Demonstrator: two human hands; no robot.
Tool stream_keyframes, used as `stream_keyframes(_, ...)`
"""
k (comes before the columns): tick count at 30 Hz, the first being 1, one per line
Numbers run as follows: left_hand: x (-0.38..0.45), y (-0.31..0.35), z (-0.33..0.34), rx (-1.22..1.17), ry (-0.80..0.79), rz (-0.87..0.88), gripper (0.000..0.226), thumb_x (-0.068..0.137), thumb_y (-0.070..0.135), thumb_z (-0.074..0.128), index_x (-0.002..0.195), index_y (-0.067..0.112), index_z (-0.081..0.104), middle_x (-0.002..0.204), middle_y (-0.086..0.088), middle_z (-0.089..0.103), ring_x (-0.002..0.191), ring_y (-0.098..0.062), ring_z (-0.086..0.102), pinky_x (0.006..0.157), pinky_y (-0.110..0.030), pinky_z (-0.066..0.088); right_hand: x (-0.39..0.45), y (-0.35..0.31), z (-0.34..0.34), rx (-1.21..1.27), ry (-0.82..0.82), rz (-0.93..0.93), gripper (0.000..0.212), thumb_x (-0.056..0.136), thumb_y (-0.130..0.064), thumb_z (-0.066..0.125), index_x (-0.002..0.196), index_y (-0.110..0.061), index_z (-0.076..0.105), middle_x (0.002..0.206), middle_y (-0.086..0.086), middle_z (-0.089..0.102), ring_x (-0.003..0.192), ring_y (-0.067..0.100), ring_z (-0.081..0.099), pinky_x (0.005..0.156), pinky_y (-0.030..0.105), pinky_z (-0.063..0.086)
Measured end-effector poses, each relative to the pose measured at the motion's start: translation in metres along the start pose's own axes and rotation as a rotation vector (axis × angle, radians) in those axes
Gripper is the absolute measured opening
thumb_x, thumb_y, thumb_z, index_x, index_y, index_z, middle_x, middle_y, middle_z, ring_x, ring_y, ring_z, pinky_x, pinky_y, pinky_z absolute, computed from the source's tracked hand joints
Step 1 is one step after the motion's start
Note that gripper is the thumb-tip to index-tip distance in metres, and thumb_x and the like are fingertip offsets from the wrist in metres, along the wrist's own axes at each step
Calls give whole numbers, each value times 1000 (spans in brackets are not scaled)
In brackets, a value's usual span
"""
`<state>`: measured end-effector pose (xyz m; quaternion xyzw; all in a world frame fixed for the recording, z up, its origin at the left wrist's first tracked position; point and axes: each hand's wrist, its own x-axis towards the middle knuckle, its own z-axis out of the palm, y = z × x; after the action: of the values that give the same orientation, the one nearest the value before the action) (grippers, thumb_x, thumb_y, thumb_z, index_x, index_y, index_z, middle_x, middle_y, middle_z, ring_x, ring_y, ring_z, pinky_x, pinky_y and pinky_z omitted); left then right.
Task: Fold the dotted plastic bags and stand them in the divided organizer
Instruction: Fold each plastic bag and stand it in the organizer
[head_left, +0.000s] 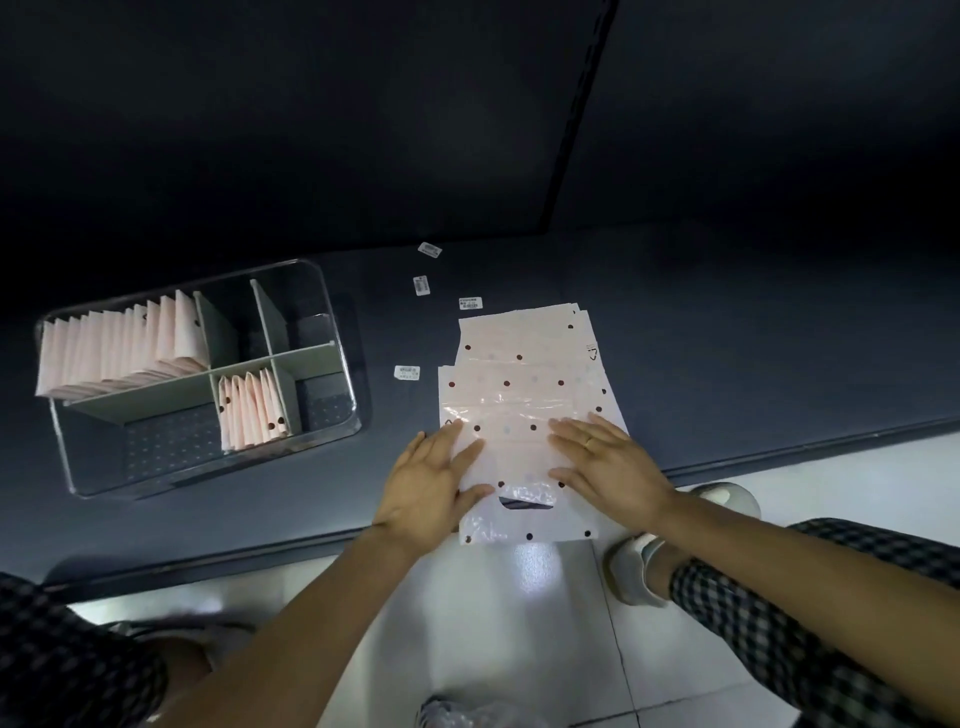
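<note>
Head view, sole entry: dotted plastic bags (524, 374) lie in a loose flat stack on the dark worktop (727, 332), near edge overhanging toward me, cut-out handle facing me. I log my left hand (436, 483) spread flat, palm down, on the stack's left margin, gripping nothing; my right hand (608, 467) likewise flat and fully open on the right margin, a ring visible, nothing held. Divided organizer (332, 312), clear-walled, stands well apart to the left: its far-left compartment holds a long row of folded bags (119, 348) standing on edge, a near-middle compartment holds a shorter row (252, 410), the others look empty. Small white labels (422, 285) lie scattered between organizer and stack. Step in hand, by my judgement: smoothing the top bag before folding. To do it well I would press trapped air outward, separate only the top sheet, align the side edges, then crease firmly so the packet stands upright.
</note>
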<state>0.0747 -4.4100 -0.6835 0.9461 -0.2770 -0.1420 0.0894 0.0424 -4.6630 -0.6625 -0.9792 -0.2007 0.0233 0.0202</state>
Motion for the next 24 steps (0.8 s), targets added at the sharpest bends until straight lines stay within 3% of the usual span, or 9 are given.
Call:
stream_keyframes(3,11,-7,-10,-54,57,-25,61,93,57,39,144,25,34,150,5,32,133,-16,33,110,-26,17,19,2,-5,41,122,0,36,64,-31,86,91,-11,72,96,4,71,84,23,69,81,36,55)
stream_keyframes(8,32,-12,-20,-66,102,20,53,92,47,50,137,20,43,132,3,44,120,-18,40,101,-28,26,33,7,-4,-21,102,-65,47,57,-16,82,102,-7,70,101,7,68,79,24,66,73,28,57)
stream_keyframes(11,38,-18,-18,-78,128,59,50,90,45,54,131,19,47,131,3,44,119,-18,43,100,-28,29,39,17,-1,14,50,-68,57,58,-1,73,114,-5,66,110,9,66,87,28,65,82,32,54)
stream_keyframes(14,40,-23,-15,-94,161,97,42,90,35,59,127,15,54,132,1,48,117,-22,47,98,-32,33,43,32,3,81,-29,-22,55,69,-5,67,124,-13,61,120,3,62,107,27,57,92,34,40)
stream_keyframes(17,44,-28,-14,-210,218,43,31,87,18,62,118,14,62,122,0,58,110,-24,52,93,-33,33,48,40,6,292,16,166,33,78,-12,70,109,-21,70,109,-4,65,105,25,51,83,29,27)
stream_keyframes(20,54,-30,-17,-434,310,-201,19,88,19,65,103,9,70,107,-2,63,104,-24,50,91,-33,36,57,42,10,466,18,404,11,86,-29,67,92,-21,73,96,-10,65,98,19,43,79,27,23)
stream_keyframes(24,65,-30,-14,-483,307,-465,28,88,35,64,90,8,70,105,-2,55,109,-23,38,89,-27,28,67,38,6,619,-46,678,43,91,-40,57,54,-22,44,72,-10,47,93,20,37,89,35,33)
